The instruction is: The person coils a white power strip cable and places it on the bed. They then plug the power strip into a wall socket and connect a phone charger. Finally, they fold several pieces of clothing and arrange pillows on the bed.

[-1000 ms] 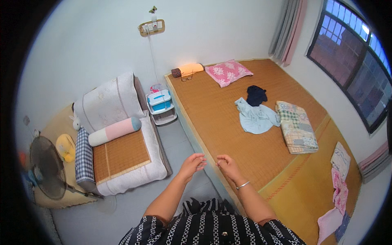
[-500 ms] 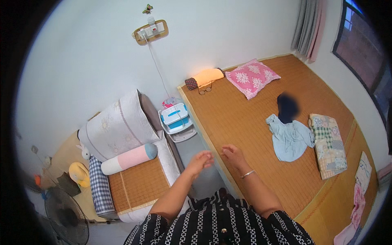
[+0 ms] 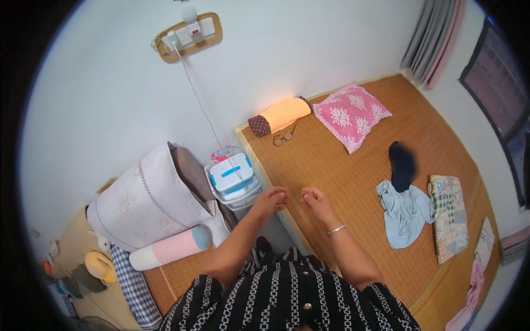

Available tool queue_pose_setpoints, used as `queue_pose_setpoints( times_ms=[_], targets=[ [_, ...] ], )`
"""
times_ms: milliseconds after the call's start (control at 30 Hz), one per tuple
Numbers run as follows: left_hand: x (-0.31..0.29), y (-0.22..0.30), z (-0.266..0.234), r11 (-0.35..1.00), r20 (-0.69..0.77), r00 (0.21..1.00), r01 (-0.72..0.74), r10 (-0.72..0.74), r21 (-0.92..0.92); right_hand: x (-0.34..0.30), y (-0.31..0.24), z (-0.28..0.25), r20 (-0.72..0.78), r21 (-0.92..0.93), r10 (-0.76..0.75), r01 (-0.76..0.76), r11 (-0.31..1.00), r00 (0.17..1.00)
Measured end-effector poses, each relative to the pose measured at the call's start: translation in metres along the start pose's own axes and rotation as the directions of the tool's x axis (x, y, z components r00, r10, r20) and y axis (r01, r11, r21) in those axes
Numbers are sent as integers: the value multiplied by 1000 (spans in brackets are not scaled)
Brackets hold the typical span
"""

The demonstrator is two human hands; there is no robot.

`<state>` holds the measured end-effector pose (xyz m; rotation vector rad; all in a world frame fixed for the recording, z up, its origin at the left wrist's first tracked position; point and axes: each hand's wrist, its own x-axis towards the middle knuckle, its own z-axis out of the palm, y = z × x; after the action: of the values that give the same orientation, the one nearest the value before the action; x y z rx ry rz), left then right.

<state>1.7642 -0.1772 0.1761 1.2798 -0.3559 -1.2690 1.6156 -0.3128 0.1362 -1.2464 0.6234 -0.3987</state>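
My left hand (image 3: 270, 201) hangs in the air by the near-left edge of the bed, its fingers loosely bent with nothing visible in them. Facing it a short gap away, my right hand (image 3: 317, 202), with a bracelet (image 3: 336, 230) on the wrist, is over the bed mat (image 3: 348, 220); its fingers are half curled and hold nothing that I can see. Beyond the hands, a pair of glasses (image 3: 284, 137) rests on the mat beside a yellow-orange bolster (image 3: 284, 114). A pink flowered pillow (image 3: 351, 116) is at the wall. Light blue clothing (image 3: 404, 215) and dark clothing (image 3: 402, 165) lie to the right.
A folded patchwork quilt (image 3: 448, 218) lies at the right. To the left are a covered sofa (image 3: 144, 190), a striped bolster (image 3: 171, 248) and a checked cushion (image 3: 135, 287). A lidded box (image 3: 232, 172) stands between sofa and bed, below a power strip (image 3: 189, 36) with a hanging cord.
I am closer to the bed and wall, and the view has shifted and turned a little. Both hands have advanced with me, still apart; the things on the bed have not been touched.
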Motion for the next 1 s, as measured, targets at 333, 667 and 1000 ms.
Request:
queue_pose_setpoints(
  times_ms=[333,667,1000],
  targets=[
    [158,46,-91,993,-91,989,118,-120,-32,138,28,3,-188,-48,30,-40,998,982],
    [329,1,-179,650,-249,920,-8,303,760,289,66,-19,-377,5,170,-182,983,910],
    [429,-2,-186,597,-17,975,-122,221,793,412,102,-57,-533,-260,120,-297,919,838]
  ],
)
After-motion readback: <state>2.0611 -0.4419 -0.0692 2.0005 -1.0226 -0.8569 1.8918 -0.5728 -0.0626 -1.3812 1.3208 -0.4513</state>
